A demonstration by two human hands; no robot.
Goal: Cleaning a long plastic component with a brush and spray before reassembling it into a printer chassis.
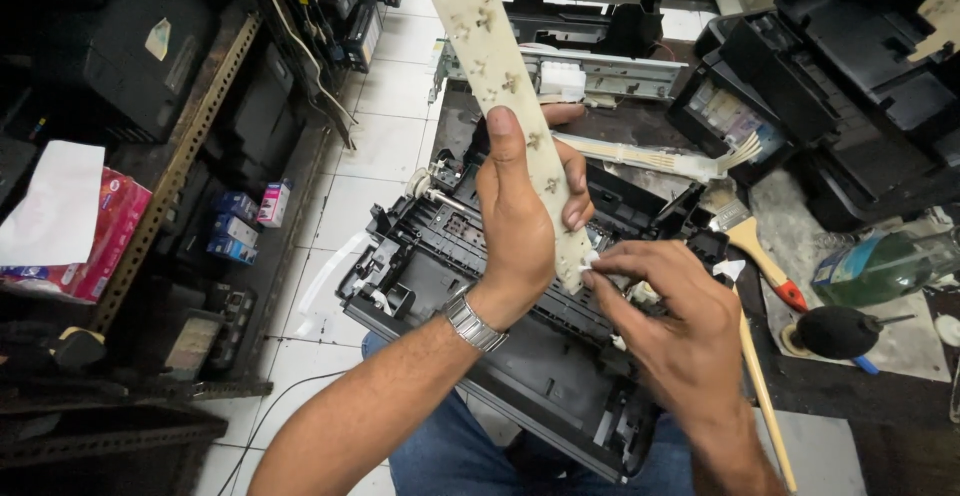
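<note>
Nearest: jeans-clad lap under the opened black printer chassis (470,306), which rests on the person's knees, cover off, inner tray and rollers exposed.

Above the chassis, left hand (520,226) is wrapped around a long cream plastic strip (505,86) with small clips along it, fingers curled tight on its lower part, thumb lying along the face. The strip stands steeply, top end running out of frame. Right hand (665,306) sits at the strip's bottom end, thumb and forefinger pinched together on a small white piece there; whether the piece is part of the strip, I cannot tell.

Risks, as I judge them: strip is long and thin, gripped low; a twist from the right hand could flex or snap it, or break a clip. The small white piece could drop into the open chassis and be hard to find.

Right of the chassis: paintbrush (755,251) with wooden handle and red band, black rubber air blower (838,331), green bottle (880,266), all on a stained dark workbench (800,386).

Beyond the chassis: metal carriage rail (600,74), more dismantled black printers. Left of it: white tiled floor (385,86), metal shelving (180,156) with boxes.
</note>
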